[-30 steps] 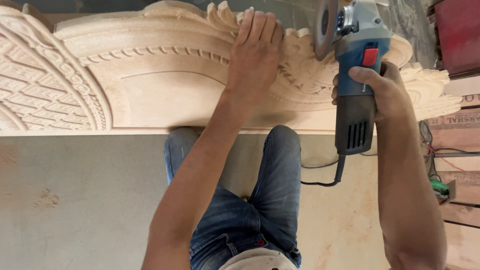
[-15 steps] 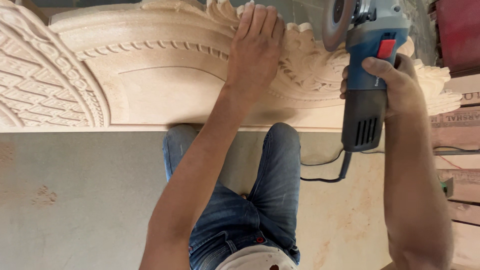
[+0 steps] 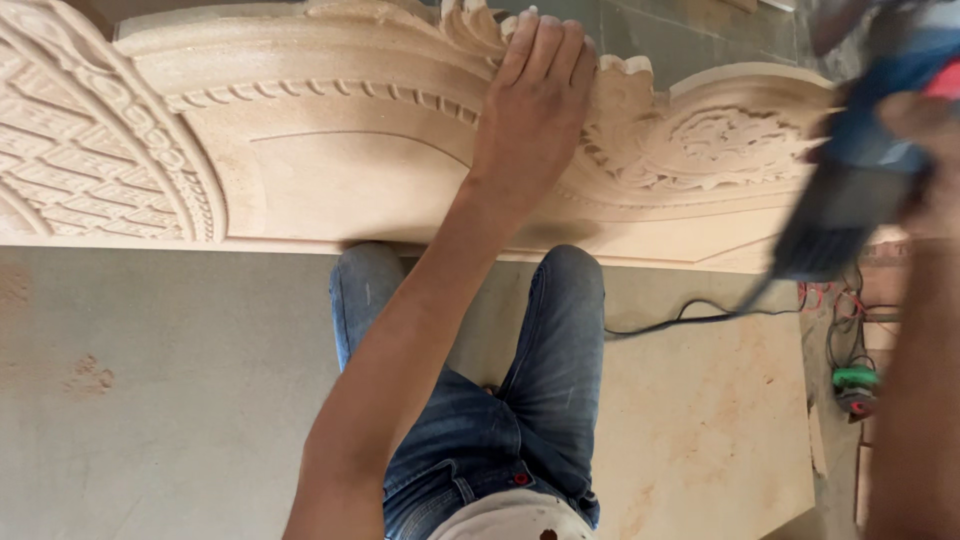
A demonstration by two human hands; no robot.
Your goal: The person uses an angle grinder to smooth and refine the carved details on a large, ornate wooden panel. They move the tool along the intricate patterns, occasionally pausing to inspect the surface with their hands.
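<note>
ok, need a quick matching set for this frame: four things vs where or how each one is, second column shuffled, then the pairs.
1. left hand
2. angle grinder
3. black cable
4. carved stone panel

a. trails across the floor
b. pale beige, with scrolls and lattice
c. flat on the carved crest
d. blurred, at the right edge in the right hand

Pairs: 1-c, 2-d, 3-a, 4-b

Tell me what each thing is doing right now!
left hand: pressed flat on the carving, fingers spread over its top edge.
right hand: gripping the grinder, blurred.
angle grinder: blue, held up off the wood at the right, blurred; cannot tell if it is spinning.
carved wooden panel: lying flat, pale and dusty.
black cord: trailing loose over the floor.
jeans: dusty, worn by the person.
</note>
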